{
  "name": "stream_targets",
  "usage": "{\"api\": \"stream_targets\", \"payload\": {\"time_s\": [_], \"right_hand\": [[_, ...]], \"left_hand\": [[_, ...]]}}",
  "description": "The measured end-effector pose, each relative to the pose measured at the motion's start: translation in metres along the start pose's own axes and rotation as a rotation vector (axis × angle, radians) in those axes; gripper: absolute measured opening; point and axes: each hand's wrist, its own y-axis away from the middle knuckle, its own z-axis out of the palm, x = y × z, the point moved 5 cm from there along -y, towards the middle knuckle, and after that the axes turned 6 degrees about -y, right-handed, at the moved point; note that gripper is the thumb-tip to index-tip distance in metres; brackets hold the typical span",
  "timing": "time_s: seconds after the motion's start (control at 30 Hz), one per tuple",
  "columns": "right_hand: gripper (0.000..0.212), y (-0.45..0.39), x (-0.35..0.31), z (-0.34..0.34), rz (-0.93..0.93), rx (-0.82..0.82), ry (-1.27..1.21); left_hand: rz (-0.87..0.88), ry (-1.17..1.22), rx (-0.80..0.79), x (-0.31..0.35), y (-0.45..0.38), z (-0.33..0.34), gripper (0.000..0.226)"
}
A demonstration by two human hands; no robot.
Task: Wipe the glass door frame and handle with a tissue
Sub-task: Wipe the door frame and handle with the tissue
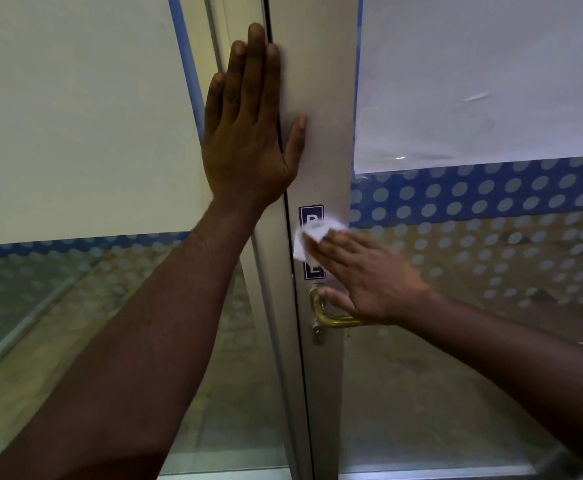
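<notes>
A pale metal door frame (321,81) runs up the middle of the head view, with a dark seam along its left side. My left hand (248,133) lies flat and spread across that seam, high on the frame. Lower down, my right hand (362,275) presses a white tissue (312,237) against the frame, covering part of a blue vertical sticker (311,213). Just beneath that hand, a brass lever handle (328,318) sticks out to the right; the hand hides its far end.
Glass panes flank the frame, with white paper sheets (490,71) over their upper parts and a blue band of pale dots (490,192) below. A tiled floor shows through the lower glass. A keyhole plate (317,336) sits under the handle.
</notes>
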Motion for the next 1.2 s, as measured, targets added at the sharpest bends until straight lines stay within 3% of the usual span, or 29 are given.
{"api": "stream_targets", "payload": {"time_s": [0.07, 0.23, 0.33, 0.73, 0.8, 0.93, 0.97, 1.07, 1.1, 1.2], "right_hand": [[0.061, 0.004, -0.001, 0.004, -0.062, -0.045, 0.019], [0.061, -0.015, 0.000, -0.033, -0.112, 0.306, 0.025], [0.053, -0.016, -0.006, -0.028, -0.163, 0.372, 0.068], [0.044, -0.007, -0.014, -0.002, -0.345, 0.269, 0.146], [0.039, -0.010, -0.011, -0.010, -0.370, 0.298, 0.103], [0.032, -0.022, 0.005, -0.029, -0.231, 0.502, -0.008], [0.034, -0.021, 0.002, -0.023, -0.248, 0.477, -0.022], [0.039, -0.004, -0.014, 0.007, -0.394, 0.121, -0.014], [0.037, -0.004, -0.010, 0.004, -0.384, 0.105, -0.035], [0.031, -0.025, 0.020, -0.027, -0.127, 0.318, -0.183]], "left_hand": [[0.004, 0.002, -0.001, 0.000, 0.000, 0.001, 0.068], [0.004, 0.011, -0.015, 0.000, 0.000, 0.001, 0.069], [0.013, 0.016, -0.018, -0.001, 0.000, 0.001, 0.070], [0.004, 0.018, 0.002, -0.001, 0.000, 0.001, 0.068], [0.003, 0.023, 0.007, 0.000, 0.001, 0.001, 0.068], [-0.003, 0.025, 0.016, -0.001, 0.001, 0.001, 0.067], [-0.007, 0.028, 0.014, -0.001, 0.001, 0.001, 0.067], [-0.004, 0.050, 0.006, 0.000, 0.001, 0.000, 0.066], [-0.005, 0.050, 0.007, 0.000, 0.002, 0.000, 0.066], [-0.009, 0.029, 0.019, -0.002, 0.002, 0.001, 0.066]]}}
